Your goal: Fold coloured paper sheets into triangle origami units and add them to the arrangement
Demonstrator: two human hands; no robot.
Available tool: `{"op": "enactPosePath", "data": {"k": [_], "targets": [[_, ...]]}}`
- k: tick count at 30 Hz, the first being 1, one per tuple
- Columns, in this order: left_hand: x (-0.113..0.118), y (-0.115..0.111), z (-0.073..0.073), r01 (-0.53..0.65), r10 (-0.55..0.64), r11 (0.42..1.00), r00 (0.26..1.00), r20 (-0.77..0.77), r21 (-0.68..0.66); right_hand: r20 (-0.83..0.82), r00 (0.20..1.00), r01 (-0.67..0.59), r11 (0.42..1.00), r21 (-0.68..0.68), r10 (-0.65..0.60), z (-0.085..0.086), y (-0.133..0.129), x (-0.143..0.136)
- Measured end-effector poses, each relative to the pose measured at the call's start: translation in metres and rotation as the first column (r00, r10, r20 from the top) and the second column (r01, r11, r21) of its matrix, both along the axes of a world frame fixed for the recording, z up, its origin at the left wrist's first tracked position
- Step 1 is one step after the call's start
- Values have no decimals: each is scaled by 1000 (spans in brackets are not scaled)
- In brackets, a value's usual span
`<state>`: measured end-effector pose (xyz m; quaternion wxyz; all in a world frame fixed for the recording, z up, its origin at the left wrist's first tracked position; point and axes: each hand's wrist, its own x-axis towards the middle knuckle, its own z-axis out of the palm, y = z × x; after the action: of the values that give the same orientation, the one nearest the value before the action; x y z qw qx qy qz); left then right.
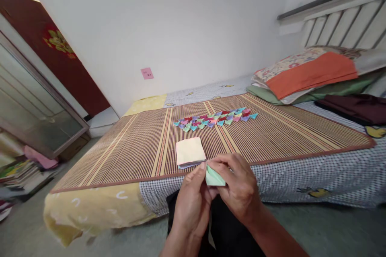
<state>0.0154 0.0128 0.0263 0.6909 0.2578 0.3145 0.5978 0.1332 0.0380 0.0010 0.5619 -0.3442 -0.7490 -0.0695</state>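
A light green piece of folded paper [215, 177] is held between my two hands, just in front of the bed's near edge. My left hand [194, 194] pinches its left side with thumb and fingers. My right hand [239, 184] grips the top and right side, its fingers partly covering the paper. Right beyond my fingertips lies a stack of square paper sheets [190, 151], cream on top with coloured edges below. Farther back, rows of small folded paper pieces [214, 120] in blue, green, red, pink and purple sit on the mat.
A striped bamboo mat [132, 144] covers much of the bed. Pillows [313, 74] and a dark folded cloth [356, 109] lie at the right. A pink note [147, 73] is stuck on the wall. On the floor at left is a pile of papers [22, 174].
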Motion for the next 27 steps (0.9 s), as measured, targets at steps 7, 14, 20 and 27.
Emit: {"op": "enactPosePath", "data": {"k": [7,14,20,27], "targets": [[-1,0,-1,29,-29,1000,999,30,-4,-28,999,16,999,-38,-17,-3,1,-2],[-5,4,-3,-96,97,995,995,-37,39,-234,964,-172,965,-199,124,-6,-2,-2],[-6,5,-8,-269,298,948,938,-177,173,-549,820,-461,753,-469,160,-2,-6,2],[-7,2,-16,-253,363,914,859,-362,317,-477,871,-365,809,-461,121,5,-7,-1]]}}
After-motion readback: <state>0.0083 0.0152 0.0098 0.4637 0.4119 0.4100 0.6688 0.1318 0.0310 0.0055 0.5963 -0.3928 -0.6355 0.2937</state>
